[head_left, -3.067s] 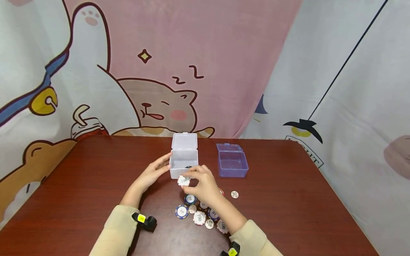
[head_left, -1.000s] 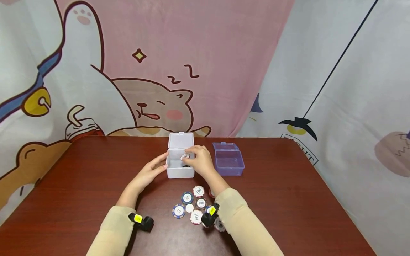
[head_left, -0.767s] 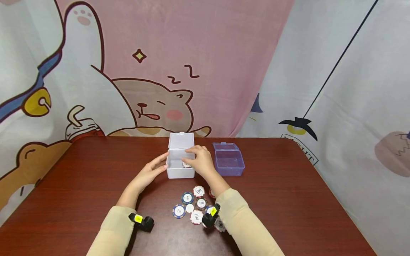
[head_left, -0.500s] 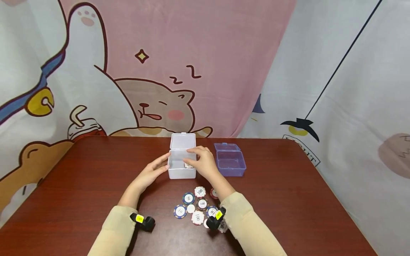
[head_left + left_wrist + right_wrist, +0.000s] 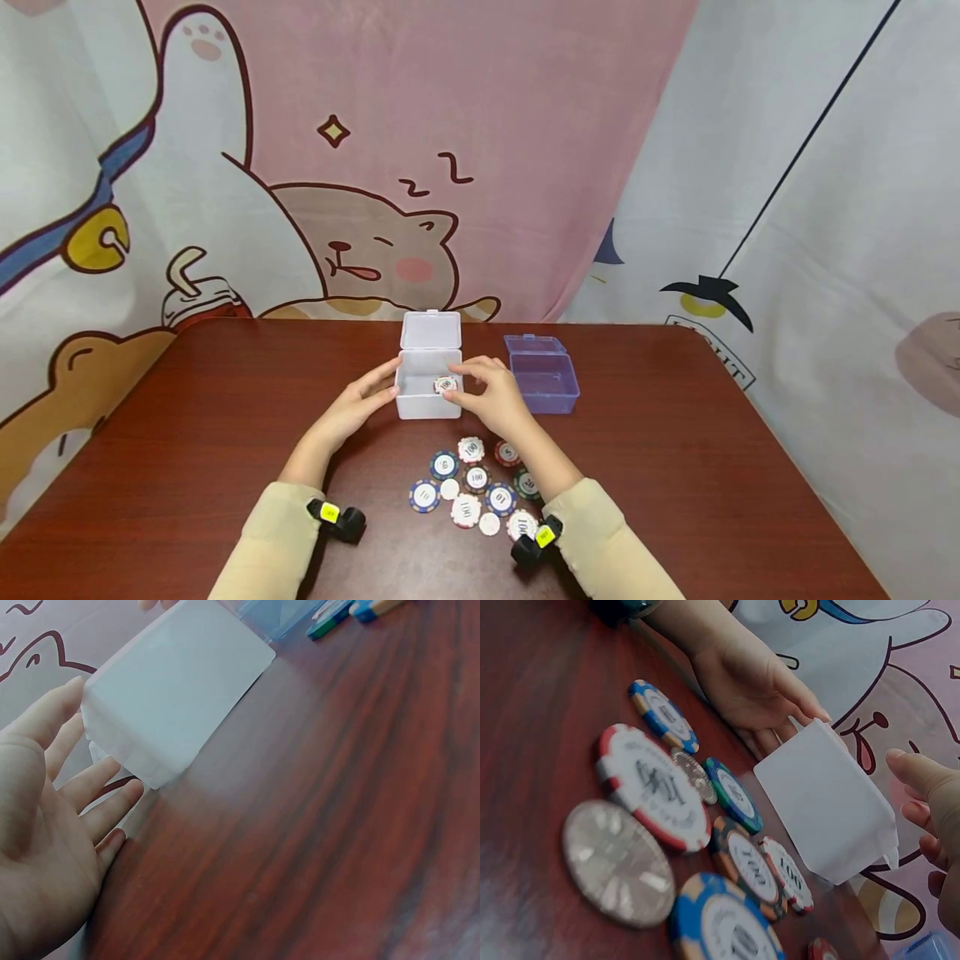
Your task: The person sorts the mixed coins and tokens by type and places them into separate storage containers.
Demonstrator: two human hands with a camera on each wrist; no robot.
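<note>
1. The left hand (image 5: pixel 358 408) rests flat against the left wall of the white box (image 5: pixel 425 397), its fingers (image 5: pixel 96 782) straight and a little apart, holding nothing. The box stands near the middle of the counter (image 5: pixel 187 433), its lid (image 5: pixel 431 330) standing up toward the far edge.

2. The right hand (image 5: pixel 491 398) hovers at the box's right wall. Its fingers are loosely spread and hold nothing.

3. One chip (image 5: pixel 446 384) lies inside the white box, by its right wall.

4. The remaining chips (image 5: pixel 472 483) lie in a loose cluster on the counter, between the box and the near edge, just in front of the right wrist. Some touch or overlap.

5. The purple box (image 5: pixel 543 385) sits open just right of the white one, apart from it.

6. Judging from this, the work goes best if the left hand holds the light box braced so it cannot slide. The right hand should take a single chip by its rim, choosing one at the cluster's edge, where no neighbour lies over it.

7. Lowering each chip flat into the box should stop it bouncing out or tipping on edge.
</note>
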